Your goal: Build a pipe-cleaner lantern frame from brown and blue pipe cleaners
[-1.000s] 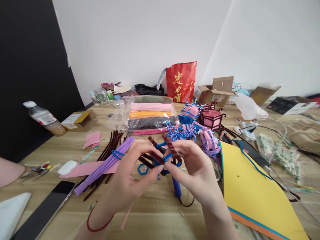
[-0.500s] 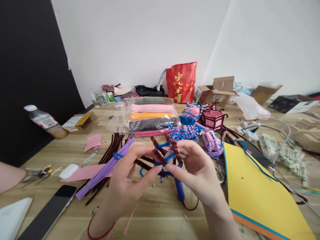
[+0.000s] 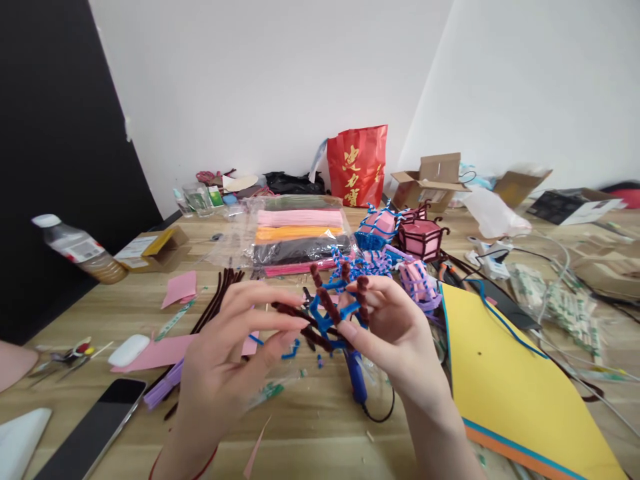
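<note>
My right hand [image 3: 400, 340] pinches a small frame of brown and blue pipe cleaners [image 3: 328, 305] between thumb and fingers. Several brown stems of it stick upward, and others point left toward my other hand. My left hand [image 3: 220, 360] is beside the frame with its fingers apart, close to the stems' left ends and holding nothing visible. Under the frame, a blue handle [image 3: 356, 377] with a black cord lies on the table. Partly behind my left hand are brown pipe cleaners [image 3: 219, 298] and purple pipe cleaners [image 3: 165, 385].
Finished-looking pink lanterns [image 3: 421, 238] stand behind my right hand. A bag of coloured pipe cleaners [image 3: 300, 233] lies in the middle. Yellow sheets [image 3: 510, 373] are at right; a phone [image 3: 95, 427] and a bottle [image 3: 80, 248] at left. A red bag [image 3: 357, 163] stands at the back.
My left hand has let go of the pipe-cleaner frame and moved left and slightly down, its fingers spreading. The right hand keeps hold, with the frame turned a little.
</note>
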The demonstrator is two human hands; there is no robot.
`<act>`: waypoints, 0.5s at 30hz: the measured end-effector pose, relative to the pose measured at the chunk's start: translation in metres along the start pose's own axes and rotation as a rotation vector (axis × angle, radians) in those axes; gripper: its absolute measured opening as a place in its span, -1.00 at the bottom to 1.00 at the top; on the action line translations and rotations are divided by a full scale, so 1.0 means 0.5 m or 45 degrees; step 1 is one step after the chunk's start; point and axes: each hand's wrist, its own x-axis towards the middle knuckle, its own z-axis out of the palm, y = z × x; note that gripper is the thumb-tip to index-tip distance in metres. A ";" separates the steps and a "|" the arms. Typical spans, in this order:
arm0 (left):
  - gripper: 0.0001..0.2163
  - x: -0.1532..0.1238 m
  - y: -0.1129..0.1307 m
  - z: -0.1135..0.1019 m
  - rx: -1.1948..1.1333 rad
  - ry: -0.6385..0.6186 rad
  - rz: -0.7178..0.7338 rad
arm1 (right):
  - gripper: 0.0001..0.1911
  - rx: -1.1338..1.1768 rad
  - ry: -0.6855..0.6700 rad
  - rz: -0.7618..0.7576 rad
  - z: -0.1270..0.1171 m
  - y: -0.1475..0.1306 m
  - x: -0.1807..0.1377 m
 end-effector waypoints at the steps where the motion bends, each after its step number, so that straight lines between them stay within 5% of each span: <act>1: -0.81 -0.001 0.001 -0.002 0.035 0.011 0.007 | -0.61 0.005 -0.007 -0.003 0.000 0.000 0.001; 10: -0.88 -0.007 0.007 0.013 0.042 0.010 0.010 | -0.63 0.004 -0.068 0.022 0.001 -0.003 -0.004; 15: -0.82 -0.004 0.010 0.031 -0.032 0.283 0.011 | -0.60 0.000 -0.096 0.014 -0.001 0.000 -0.006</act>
